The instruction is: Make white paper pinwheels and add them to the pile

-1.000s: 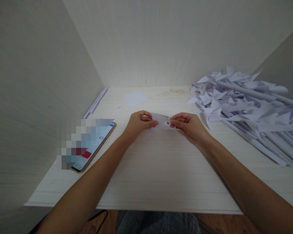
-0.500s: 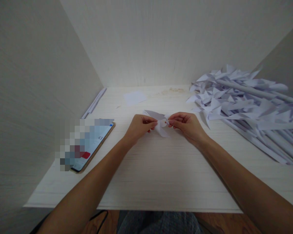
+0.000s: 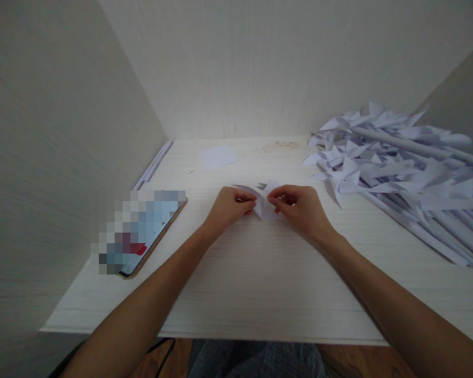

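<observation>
Head view: 1 pale table (image 3: 260, 283) fills the lower frame; at right, 1 heap of paper pinwheels (image 3: 398, 168) on rolled sticks, too tangled to count; at left centre, 1 phone (image 3: 150, 233); at upper centre, 1 loose paper square (image 3: 218, 156); at centre, 1 small folded paper piece (image 3: 265, 202), pinched between 2 hands; left hand (image 3: 230, 207) and right hand (image 3: 299, 207) each close thumb and fingertips on it. Judgement: hold the centre firm, bend flaps gently, avoid tearing.
</observation>
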Tool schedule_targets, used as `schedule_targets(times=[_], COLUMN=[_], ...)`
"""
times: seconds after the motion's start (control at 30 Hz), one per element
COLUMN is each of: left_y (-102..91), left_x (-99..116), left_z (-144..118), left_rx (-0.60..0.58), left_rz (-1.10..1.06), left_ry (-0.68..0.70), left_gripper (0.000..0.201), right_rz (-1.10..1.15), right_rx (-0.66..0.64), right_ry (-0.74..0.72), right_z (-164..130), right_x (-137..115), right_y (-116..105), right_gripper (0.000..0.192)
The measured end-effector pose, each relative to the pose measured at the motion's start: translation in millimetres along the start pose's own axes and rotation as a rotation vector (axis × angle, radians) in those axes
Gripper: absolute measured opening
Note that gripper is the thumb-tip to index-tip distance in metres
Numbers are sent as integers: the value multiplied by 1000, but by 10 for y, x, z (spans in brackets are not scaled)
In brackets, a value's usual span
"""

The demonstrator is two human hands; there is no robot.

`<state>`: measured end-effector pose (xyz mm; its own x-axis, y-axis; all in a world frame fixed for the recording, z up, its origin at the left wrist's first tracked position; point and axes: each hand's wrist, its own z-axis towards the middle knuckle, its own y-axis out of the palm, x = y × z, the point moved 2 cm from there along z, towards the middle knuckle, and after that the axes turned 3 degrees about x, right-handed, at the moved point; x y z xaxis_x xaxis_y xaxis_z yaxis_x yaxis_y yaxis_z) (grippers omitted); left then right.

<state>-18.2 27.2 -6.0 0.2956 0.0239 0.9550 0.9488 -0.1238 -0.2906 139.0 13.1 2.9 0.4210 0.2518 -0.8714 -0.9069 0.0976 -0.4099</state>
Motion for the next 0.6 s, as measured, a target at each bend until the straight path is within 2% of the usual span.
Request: schedule_targets(times=[0.3,0.6], left_y=[22,47], left_x=[-47,-34], left_z=[10,-9], left_rx=[-12,-21], left_rz=[-57,-57], left_ry=[-4,-33], left_gripper=[9,7], right_rz=[-317,-484], right_rx=[-34,-50], right_ry=[-199,-351], right_z=[-49,-100], right_x=[-75,-75], right_y=[3,41], right_gripper=[13,17])
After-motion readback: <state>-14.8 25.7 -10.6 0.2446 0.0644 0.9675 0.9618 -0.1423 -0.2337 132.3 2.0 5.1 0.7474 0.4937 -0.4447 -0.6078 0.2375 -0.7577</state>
